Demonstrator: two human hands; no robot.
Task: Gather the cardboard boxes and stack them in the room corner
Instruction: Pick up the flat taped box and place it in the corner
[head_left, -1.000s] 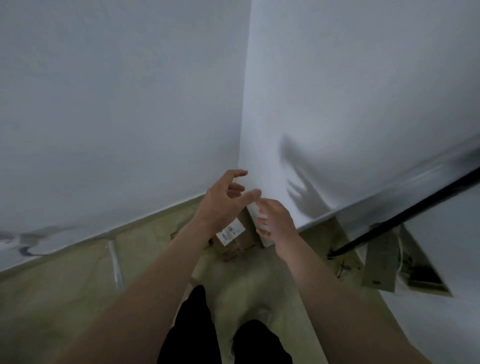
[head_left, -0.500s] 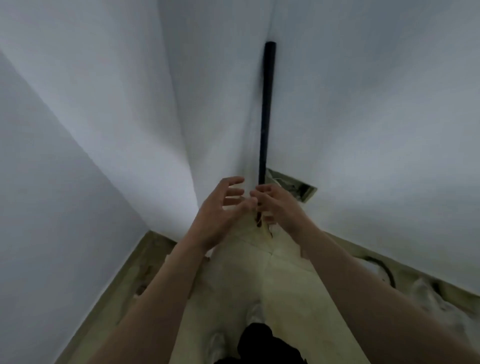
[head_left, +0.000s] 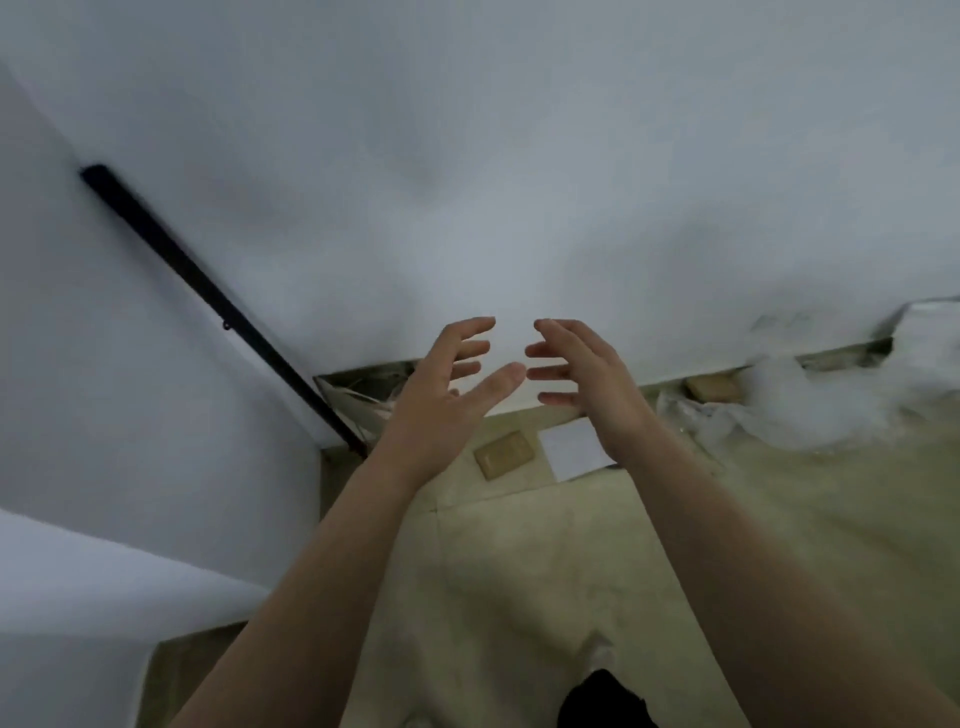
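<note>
- Two bare hands are up in front of us, the left hand (head_left: 447, 400) and the right hand (head_left: 587, 384) facing each other with fingers (head_left: 470, 326) spread wide and holding nothing.
- Below them on the floor (head_left: 519, 571) lies a small flat brown box (head_left: 504, 453), just beside a white sheet or flat white box (head_left: 571, 448); we cannot tell which.
- Another brown box (head_left: 714, 388) sits against the foot of the wall (head_left: 519, 182), half tucked beside crumpled clear plastic wrap (head_left: 789, 410) to the right.
- We judge both brown boxes still waiting to be gathered; no stack shows in this view.
- As containers, the boxes look shut, and what is inside them we cannot tell.
- Risk one: the view is blurred, so a quick reach could miss the thin flat box or pick up the white piece with it.
- Risk two: the plastic wrap could snag or come along with the far box, or slip underfoot.
- Risk three: a black pole (head_left: 218, 306) leans along the left wall down to a gap with debris (head_left: 363, 395); bumping it while stooping could knock it over.
</note>
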